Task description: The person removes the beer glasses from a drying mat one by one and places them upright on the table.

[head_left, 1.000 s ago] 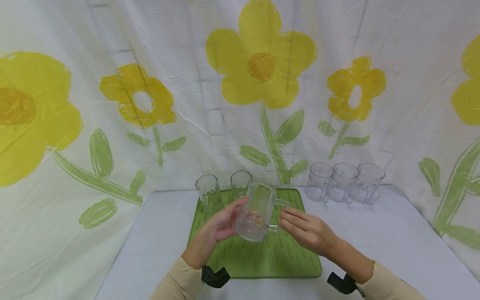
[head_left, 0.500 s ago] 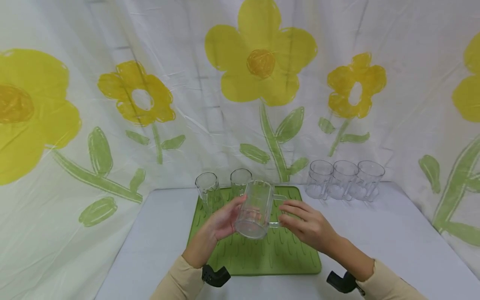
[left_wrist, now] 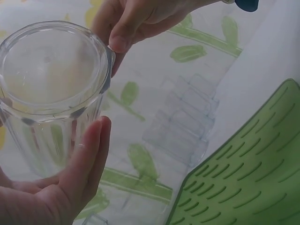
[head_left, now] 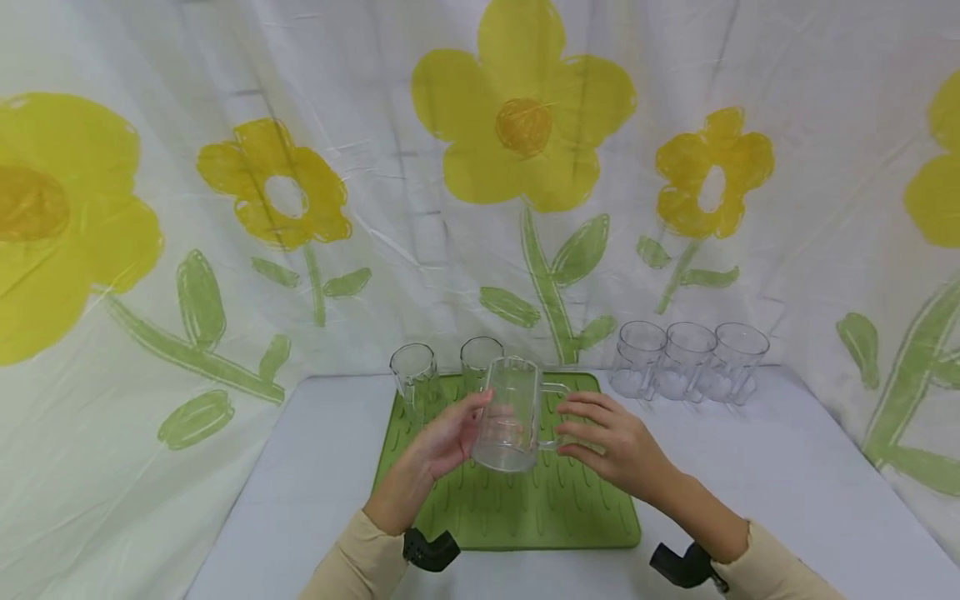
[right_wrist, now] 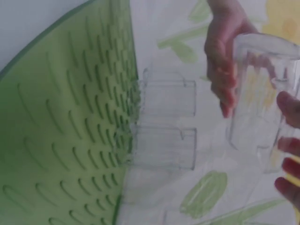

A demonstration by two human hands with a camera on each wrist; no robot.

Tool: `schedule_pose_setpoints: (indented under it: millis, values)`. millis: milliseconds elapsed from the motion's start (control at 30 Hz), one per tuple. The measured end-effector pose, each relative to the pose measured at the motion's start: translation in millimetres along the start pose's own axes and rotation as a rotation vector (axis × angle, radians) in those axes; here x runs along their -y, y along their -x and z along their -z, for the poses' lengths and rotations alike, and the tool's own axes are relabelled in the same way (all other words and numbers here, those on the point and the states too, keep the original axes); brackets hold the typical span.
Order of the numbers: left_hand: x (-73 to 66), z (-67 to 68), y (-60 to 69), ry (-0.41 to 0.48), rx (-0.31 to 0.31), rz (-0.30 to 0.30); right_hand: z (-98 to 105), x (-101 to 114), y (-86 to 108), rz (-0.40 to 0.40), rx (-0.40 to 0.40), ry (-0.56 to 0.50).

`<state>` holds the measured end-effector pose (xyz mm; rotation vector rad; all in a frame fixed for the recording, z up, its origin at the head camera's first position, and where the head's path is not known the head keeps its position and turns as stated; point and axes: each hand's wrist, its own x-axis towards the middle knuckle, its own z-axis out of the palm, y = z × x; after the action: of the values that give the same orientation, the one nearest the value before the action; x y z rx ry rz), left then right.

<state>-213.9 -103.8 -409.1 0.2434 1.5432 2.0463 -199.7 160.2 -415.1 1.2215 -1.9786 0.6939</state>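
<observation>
A clear glass mug [head_left: 507, 417] is held tilted above the green mat [head_left: 525, 517], its base toward the camera. My left hand [head_left: 446, 442] grips the body from the left, fingers around the far side; in the left wrist view the left hand [left_wrist: 70, 187] supports the mug [left_wrist: 51, 93] below its base. At the mug's handle, on the right, is my right hand [head_left: 618, 442], its thumb and a fingertip at the handle and its other fingers spread. In the right wrist view the right fingers [right_wrist: 290, 143] lie beside the mug [right_wrist: 255, 98].
Two upright glass mugs [head_left: 414, 379] [head_left: 480, 362] stand at the mat's back left. Three more mugs [head_left: 640, 367] [head_left: 686, 367] [head_left: 735, 367] stand in a row at the back right of the white table [head_left: 750, 467]. A flowered curtain [head_left: 375, 250] hangs behind.
The mug has turned slightly more upright in my left hand. My right hand's fingers have spread apart at the handle and shifted a little upward.
</observation>
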Motion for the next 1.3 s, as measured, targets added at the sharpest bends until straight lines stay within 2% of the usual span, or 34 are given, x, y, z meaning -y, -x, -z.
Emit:
schedule_pose_setpoints:
  millis: [133,400,667,1000,1300]
  values:
    - [-1.5,-0.7,1.4,-0.036,-0.020,-0.021,0,0,-0.4,-0.093,0.028,-0.057]
    - [0.7,0.9,2.5,-0.060,-0.100,-0.043,2,-2,-2.5,-0.204,0.023,-0.183]
    - [4.7,-0.2,4.4,-0.131,-0.128,-0.094,3,-6,-3.6,-0.297,0.000,-0.286]
    - [7.9,-5.2,11.1,-0.246,-0.175,-0.152,6,-10,-7.5,-0.332,-0.031,-0.346]
    - [14.6,-9.4,17.6,-0.409,-0.233,-0.230,13,-12,-9.5,-0.517,0.039,-0.423]
